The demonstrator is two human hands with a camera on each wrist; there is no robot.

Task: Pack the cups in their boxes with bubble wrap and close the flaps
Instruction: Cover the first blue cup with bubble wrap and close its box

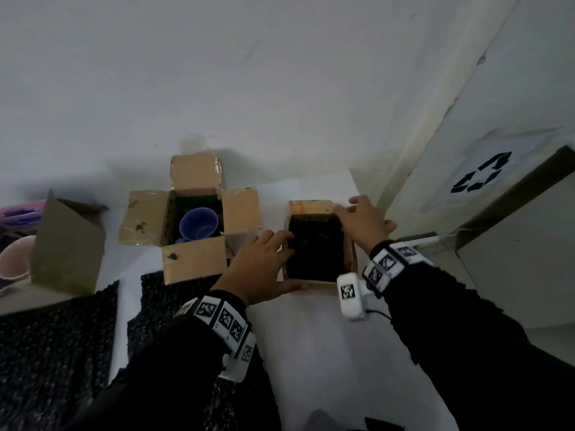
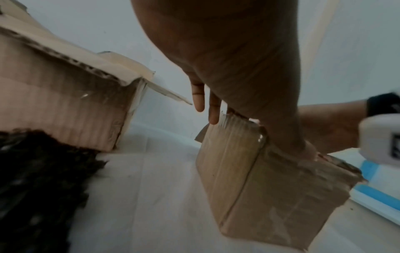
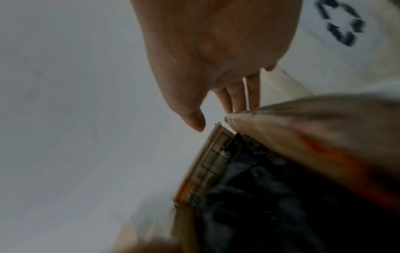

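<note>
A small cardboard box [image 1: 311,209] stands on the white table, filled to the top with dark bubble wrap [image 1: 315,250]; no cup shows inside it. My left hand [image 1: 261,262] lies on its left near corner, fingers straight over the left rim, thumb along the near edge. My right hand [image 1: 362,223] is at the far right corner, its straight fingers [image 3: 253,92] behind the right flap [image 3: 303,130], thumb apart. A blue cup [image 1: 199,223] sits in a larger box [image 1: 193,259] with all flaps spread, left of my left hand.
Black bubble wrap sheets [image 1: 62,337] lie on the near left of the table. A pink cup [image 1: 12,259] and another cardboard box [image 1: 68,244] stand at the far left. A white bin with a recycling mark [image 1: 482,178] is close on the right.
</note>
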